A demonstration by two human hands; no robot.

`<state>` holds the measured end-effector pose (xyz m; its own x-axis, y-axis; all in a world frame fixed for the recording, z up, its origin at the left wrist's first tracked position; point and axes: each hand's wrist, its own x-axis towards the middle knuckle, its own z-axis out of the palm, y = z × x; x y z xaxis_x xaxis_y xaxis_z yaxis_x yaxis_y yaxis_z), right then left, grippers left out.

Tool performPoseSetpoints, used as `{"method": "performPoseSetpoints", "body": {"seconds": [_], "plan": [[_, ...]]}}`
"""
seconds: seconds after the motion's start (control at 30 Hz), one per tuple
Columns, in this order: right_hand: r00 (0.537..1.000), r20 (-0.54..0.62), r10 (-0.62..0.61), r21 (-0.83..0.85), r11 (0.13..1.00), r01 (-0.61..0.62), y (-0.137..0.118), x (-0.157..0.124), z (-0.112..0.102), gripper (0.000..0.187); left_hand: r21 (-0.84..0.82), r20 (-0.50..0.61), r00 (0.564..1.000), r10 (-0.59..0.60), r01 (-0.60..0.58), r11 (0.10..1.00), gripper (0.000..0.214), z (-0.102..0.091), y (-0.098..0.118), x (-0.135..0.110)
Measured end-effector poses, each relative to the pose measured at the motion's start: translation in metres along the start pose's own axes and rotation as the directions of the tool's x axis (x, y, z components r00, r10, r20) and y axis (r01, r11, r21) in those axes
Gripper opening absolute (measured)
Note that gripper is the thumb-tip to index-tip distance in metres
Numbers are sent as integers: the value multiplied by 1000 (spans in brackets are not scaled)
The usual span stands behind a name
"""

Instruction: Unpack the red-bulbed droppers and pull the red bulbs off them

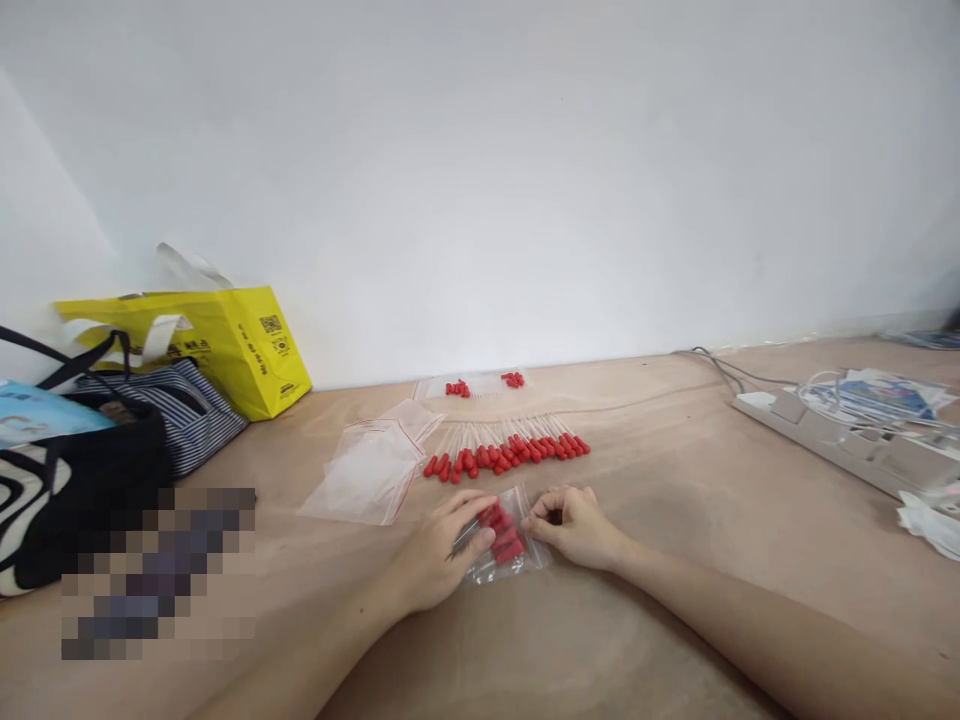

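A small clear zip bag with several red-headed sticks inside lies between my hands, low over the table. My left hand grips its left side, thumb in front and fingers across the top. At its right edge, by the zip strip, my right hand is closed in a pinch on the plastic. Just beyond the hands, a row of loose sticks with red heads is fanned out, pale ends toward the wall. To their left lies an overlapping pile of flat clear zip bags.
Near the wall lie bags holding red-headed sticks, with another red cluster alongside. A yellow carrier bag, a striped bag and a black bag stand left. A power strip with cables lies right.
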<state>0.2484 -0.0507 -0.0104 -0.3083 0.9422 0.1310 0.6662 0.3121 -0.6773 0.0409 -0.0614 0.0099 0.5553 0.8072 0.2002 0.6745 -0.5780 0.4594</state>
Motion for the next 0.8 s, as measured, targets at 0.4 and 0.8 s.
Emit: {"method": "performPoseSetpoints", "body": {"seconds": [0.4, 0.8], "plan": [[997, 72, -32, 28, 999, 30, 6, -1, -3, 36, 28, -18, 974, 225, -225, 974, 30, 19, 3, 36], [996, 86, -3, 56, 998, -2, 3, -3, -4, 25, -47, -143, 961, 238, -247, 968, 22, 21, -3, 34]]}}
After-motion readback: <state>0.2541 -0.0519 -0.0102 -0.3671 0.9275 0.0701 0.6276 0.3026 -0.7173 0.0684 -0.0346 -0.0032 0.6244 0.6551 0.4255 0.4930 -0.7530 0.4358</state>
